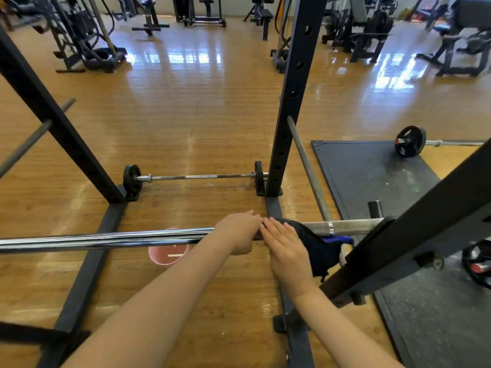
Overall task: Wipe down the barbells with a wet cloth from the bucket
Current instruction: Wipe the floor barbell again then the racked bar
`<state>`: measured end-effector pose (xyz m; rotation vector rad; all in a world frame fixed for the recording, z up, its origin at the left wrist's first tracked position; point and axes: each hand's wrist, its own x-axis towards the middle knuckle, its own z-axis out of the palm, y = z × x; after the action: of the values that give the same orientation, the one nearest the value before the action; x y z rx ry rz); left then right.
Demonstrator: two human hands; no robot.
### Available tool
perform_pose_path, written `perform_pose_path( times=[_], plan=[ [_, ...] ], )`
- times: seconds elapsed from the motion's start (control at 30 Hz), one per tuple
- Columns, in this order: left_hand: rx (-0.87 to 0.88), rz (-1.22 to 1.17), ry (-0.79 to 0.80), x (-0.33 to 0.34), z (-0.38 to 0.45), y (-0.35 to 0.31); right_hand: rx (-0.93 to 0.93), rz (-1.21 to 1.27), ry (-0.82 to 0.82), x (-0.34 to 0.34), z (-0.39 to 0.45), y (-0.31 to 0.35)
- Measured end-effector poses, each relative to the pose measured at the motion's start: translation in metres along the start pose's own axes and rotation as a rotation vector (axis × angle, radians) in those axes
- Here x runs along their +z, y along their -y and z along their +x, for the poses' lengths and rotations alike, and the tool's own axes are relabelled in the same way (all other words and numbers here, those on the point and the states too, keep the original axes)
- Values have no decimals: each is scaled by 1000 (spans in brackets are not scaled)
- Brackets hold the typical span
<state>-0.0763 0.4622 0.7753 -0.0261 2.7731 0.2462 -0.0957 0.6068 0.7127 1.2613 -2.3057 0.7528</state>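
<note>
barbells 3 point(106, 239) point(196, 177) point(425, 142) | cloth 1 point(316, 245) | bucket 1 point(167, 257) | hands 2 point(239, 232) point(287, 251)

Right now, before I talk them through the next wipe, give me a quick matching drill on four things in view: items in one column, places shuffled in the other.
Items:
1. pink bucket
2. dark cloth
3. left hand
4. small plated barbell

Places:
A. draped over the racked bar
B. on the floor by the far uprights
C. gripping the racked bar
D. on the floor under the racked bar

Pairs: 1-D, 2-A, 3-C, 4-B
</note>
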Motion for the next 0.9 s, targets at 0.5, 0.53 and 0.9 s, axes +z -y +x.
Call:
perform_pose_path(
  times=[0.5,0.53,0.9],
  plan=[
    [-19,-27,-67,5,-3,-1,41,16,-10,-7,6,-6],
    [-22,-26,-69,4,-4,-1,-6,5,29,-11,7,-9],
    [-26,20,-106,3,-7,-3,172,-104,-100,-24,-20,-56]
  ],
)
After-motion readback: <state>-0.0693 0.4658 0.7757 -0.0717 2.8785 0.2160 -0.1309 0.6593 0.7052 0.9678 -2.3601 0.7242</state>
